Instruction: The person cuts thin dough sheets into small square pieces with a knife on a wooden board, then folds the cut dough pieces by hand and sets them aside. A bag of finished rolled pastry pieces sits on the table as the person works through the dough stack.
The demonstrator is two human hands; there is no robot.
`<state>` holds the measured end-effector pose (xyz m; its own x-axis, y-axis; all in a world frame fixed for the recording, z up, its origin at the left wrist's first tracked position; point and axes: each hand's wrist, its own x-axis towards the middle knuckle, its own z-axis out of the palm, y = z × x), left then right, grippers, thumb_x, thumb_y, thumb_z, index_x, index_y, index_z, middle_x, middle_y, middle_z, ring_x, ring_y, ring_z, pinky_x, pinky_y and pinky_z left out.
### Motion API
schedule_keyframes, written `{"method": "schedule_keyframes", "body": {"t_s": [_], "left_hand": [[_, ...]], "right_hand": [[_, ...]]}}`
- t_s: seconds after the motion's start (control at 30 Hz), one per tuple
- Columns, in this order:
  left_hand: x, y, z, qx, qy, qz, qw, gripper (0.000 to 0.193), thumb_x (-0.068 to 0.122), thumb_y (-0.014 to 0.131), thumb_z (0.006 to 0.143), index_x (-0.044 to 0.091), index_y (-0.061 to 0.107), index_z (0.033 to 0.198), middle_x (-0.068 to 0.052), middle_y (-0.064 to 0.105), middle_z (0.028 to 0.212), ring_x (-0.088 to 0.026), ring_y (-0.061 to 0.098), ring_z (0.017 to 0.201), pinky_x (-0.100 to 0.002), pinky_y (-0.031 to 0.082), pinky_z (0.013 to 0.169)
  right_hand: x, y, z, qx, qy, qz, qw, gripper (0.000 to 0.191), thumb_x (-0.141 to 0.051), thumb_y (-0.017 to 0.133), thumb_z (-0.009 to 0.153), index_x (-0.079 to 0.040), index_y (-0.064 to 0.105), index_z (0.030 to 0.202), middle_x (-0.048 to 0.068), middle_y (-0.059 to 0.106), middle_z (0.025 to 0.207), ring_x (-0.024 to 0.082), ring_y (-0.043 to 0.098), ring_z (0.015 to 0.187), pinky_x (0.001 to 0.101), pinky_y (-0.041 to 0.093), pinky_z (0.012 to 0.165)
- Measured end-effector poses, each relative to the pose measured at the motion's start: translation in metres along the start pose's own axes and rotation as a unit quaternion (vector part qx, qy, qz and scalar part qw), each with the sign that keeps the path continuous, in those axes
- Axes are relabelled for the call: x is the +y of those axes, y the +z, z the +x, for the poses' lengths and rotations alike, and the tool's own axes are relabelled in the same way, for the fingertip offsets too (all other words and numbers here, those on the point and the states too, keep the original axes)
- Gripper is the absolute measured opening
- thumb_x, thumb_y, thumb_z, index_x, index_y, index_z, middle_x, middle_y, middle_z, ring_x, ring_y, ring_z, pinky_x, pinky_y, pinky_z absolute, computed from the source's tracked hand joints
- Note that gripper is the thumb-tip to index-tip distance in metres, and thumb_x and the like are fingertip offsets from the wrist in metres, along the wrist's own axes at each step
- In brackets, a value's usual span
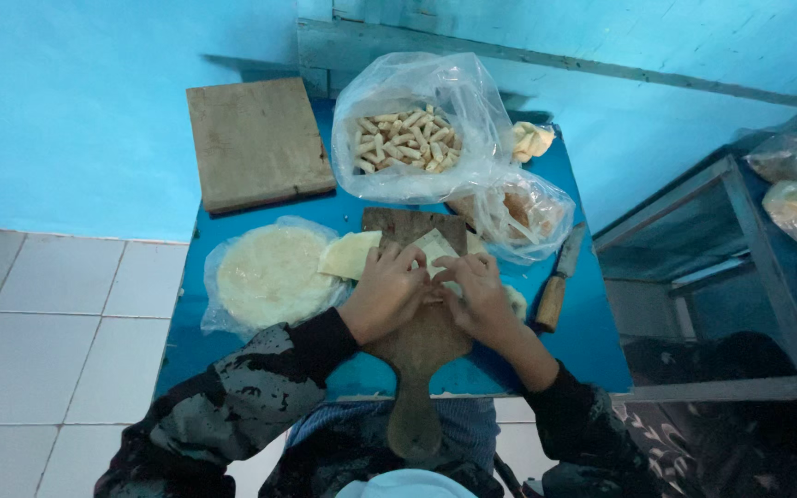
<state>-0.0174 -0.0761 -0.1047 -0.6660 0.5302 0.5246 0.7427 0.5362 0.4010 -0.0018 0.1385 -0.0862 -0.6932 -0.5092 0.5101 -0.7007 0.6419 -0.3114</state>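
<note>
The fingers of the left hand [386, 290] curl down and pinch a thin pale wrapper sheet [435, 251]. The fingers of the right hand [481, 293] curl down too and press on the same sheet. The two hands sit side by side, almost touching. The sheet lies on a wooden paddle board [422, 346], in the middle of a small blue table [592, 341]. The long handle of the board points back at the person.

Just left of the left hand lies another pale sheet [349, 254], partly off the board. Beside it sits a round stack of sheets [269, 275] on clear plastic. To the right of the right hand, a knife [557, 278] with a wooden handle lies on the table.

Farther back stands a big clear bag [417, 129], open at the top, full of small pale rolls [406, 141]. A smaller bag [520, 214] with brownish food leans next to it. At the back left lies a square wooden board [257, 141]. The person wears dark patterned sleeves [260, 387]. The floor has white tiles [48, 323], and the wall is blue.
</note>
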Motion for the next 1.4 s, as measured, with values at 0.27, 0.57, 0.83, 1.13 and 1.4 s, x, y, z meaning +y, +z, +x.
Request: {"method": "schedule_keyframes", "body": {"t_s": [0.27, 0.57, 0.83, 1.13, 1.4], "left_hand": [[-0.002, 0.000, 0.002, 0.025, 0.012, 0.022, 0.999, 0.011, 0.015, 0.071, 0.083, 0.009, 0.068, 0.091, -0.008, 0.056, 0.112, -0.029, 0.052, 0.104, -0.046, 0.037, 0.085], [-0.006, 0.007, 0.003, 0.062, -0.016, 0.012, 0.998, 0.013, 0.016, 0.071, 0.086, 0.008, 0.070, 0.095, -0.008, 0.057, 0.111, -0.029, 0.054, 0.105, -0.047, 0.037, 0.086], [-0.012, 0.006, 0.007, 0.068, -0.041, -0.005, 0.997, 0.012, 0.015, 0.070, 0.088, 0.010, 0.070, 0.098, -0.008, 0.058, 0.111, -0.029, 0.055, 0.105, -0.047, 0.036, 0.083], [-0.007, -0.012, 0.013, 0.093, -0.044, -0.054, 0.993, 0.050, 0.021, 0.078, 0.081, 0.011, 0.060, 0.126, -0.011, 0.054, 0.122, -0.032, 0.053, 0.115, -0.046, 0.038, 0.090], [-0.003, -0.018, 0.014, 0.127, -0.022, -0.075, 0.989, 0.061, 0.032, 0.082, 0.082, 0.011, 0.057, 0.134, -0.010, 0.056, 0.124, -0.031, 0.054, 0.118, -0.046, 0.038, 0.094]], "right_hand": [[0.003, 0.005, -0.001, 0.043, -0.028, -0.024, 0.998, 0.044, -0.006, 0.078, 0.081, -0.009, 0.058, 0.120, 0.004, 0.072, 0.109, 0.027, 0.064, 0.105, 0.0484, 0.040, 0.098], [0.002, 0.010, -0.003, 0.054, -0.065, -0.123, 0.989, 0.031, -0.006, 0.075, 0.090, -0.006, 0.063, 0.118, 0.002, 0.071, 0.113, 0.023, 0.065, 0.102, 0.0520, 0.042, 0.095], [0.001, 0.013, 0.001, 0.042, -0.068, -0.133, 0.988, 0.037, -0.006, 0.075, 0.085, -0.003, 0.063, 0.120, 0.003, 0.071, 0.114, 0.026, 0.063, 0.103, 0.0551, 0.041, 0.096], [0.012, 0.014, 0.001, 0.149, 0.083, 0.022, 0.985, 0.046, -0.007, 0.078, 0.087, -0.011, 0.055, 0.127, 0.009, 0.072, 0.114, 0.024, 0.067, 0.112, 0.0383, 0.047, 0.096], [0.032, 0.015, -0.008, 0.061, 0.207, 0.460, 0.861, 0.065, 0.000, 0.071, 0.097, -0.005, 0.035, 0.150, 0.014, 0.076, 0.111, 0.016, 0.071, 0.105, 0.0311, 0.054, 0.095]]}}
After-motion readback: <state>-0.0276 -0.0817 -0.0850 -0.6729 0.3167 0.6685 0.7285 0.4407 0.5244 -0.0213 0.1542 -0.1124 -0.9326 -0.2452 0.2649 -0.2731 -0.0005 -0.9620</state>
